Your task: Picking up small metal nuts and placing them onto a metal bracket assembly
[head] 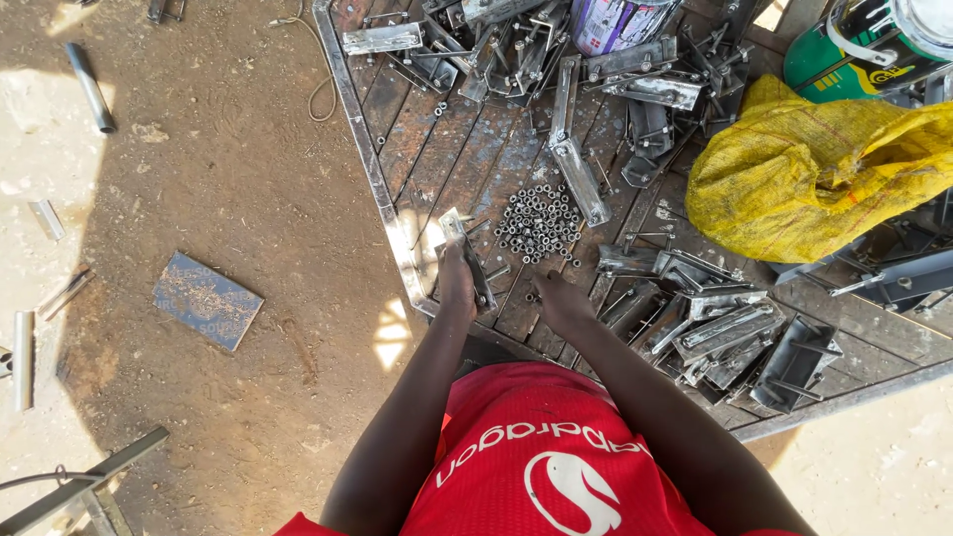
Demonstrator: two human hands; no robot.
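Observation:
My left hand [457, 283] grips a small grey metal bracket [467, 253] that stands tilted on the rusty steel table [397, 213]. My right hand [558, 300] rests fingers-down on the table just below a heap of several small steel nuts [539, 223]; whether it pinches a nut I cannot tell. A single nut [530, 296] lies beside its fingertips. A long metal bracket [581, 179] lies to the right of the heap.
Piles of similar brackets lie at the table's back [516, 50] and front right [725, 333]. A yellow woven sack [814, 169] and paint cans [615, 20], [874, 45] stand at the right. On the dirt floor lie a pipe [89, 87], a dark tile [206, 300] and metal offcuts [22, 359].

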